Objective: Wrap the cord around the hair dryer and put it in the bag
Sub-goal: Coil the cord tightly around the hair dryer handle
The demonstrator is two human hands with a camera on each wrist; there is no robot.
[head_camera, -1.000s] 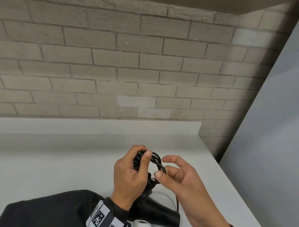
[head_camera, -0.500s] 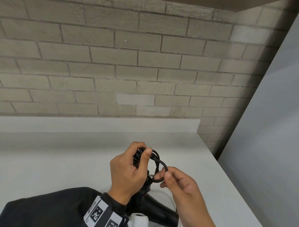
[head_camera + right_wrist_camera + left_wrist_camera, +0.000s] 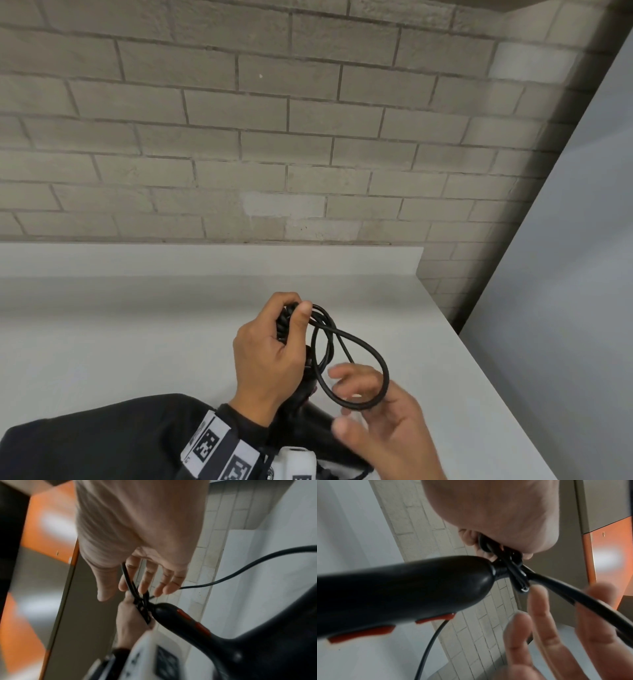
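The black hair dryer (image 3: 310,423) lies low in the head view, mostly hidden under my hands. Its handle (image 3: 402,591) carries red switches, and its body (image 3: 248,653) fills the right wrist view's corner. My left hand (image 3: 270,353) grips a bundle of coiled black cord (image 3: 284,320) at the handle's end. One wide cord loop (image 3: 375,351) runs out from that bundle and hangs over the spread, straight fingers of my right hand (image 3: 380,418). In the right wrist view the cord (image 3: 127,578) passes between thumb and forefinger. A loose length of cord (image 3: 240,573) trails off over the counter.
The white counter (image 3: 137,342) runs to a low back ledge under a brick wall (image 3: 239,154). Its right edge (image 3: 486,377) drops off beside a grey panel. A black sleeve or cloth (image 3: 85,442) fills the lower left. An orange panel (image 3: 611,561) stands to the side.
My right hand, pinching the loop beside the left hand before, has opened and dropped down-right; the loop is now drawn wider. The left hand keeps its grip on the coil.
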